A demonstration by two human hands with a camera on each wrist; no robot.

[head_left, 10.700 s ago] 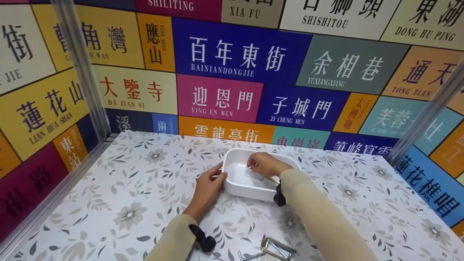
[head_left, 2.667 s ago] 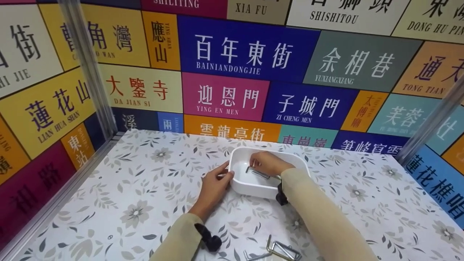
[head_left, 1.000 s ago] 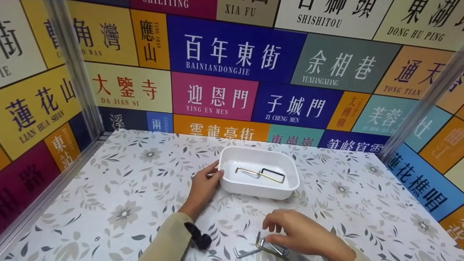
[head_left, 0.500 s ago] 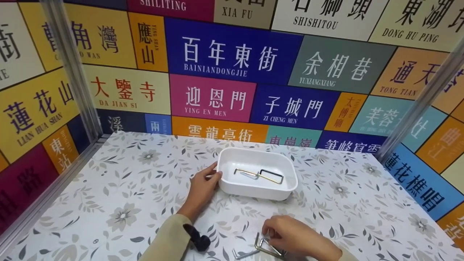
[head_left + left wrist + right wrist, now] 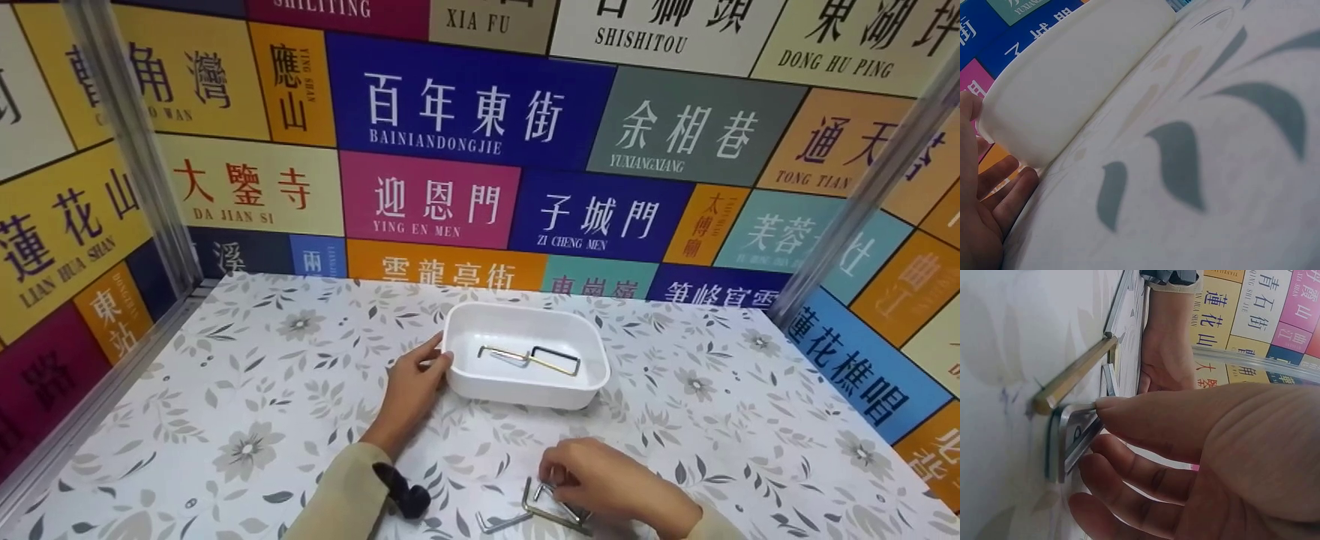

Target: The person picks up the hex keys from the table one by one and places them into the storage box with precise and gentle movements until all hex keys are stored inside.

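My left hand (image 5: 409, 386) holds the left end of a white plastic box (image 5: 517, 390), thumb at its near side. In the left wrist view its fingers (image 5: 1016, 194) lie against the box's end. Several hex keys lie inside the box: gold (image 5: 555, 367), black (image 5: 553, 351) and silver (image 5: 510, 358) ones. At the table's front, my right hand (image 5: 615, 480) pinches a silver hex key (image 5: 1063, 439) between thumb and fingertips. Right beside it lies a gold hex key (image 5: 559, 519), and left of that a silver one (image 5: 504, 523). My fingers partly hide this small pile.
A table with a white floral cover (image 5: 247, 450) carries everything. Behind it stands a wall of coloured street-name panels (image 5: 465, 97). Upright metal posts (image 5: 146, 150) stand at the back corners. A black wrist mount (image 5: 401, 491) sits on the left sleeve.
Earlier my right hand was inside the box; it has since drawn back to the hex keys at the front and now pinches a silver one. My left hand stays on the box.
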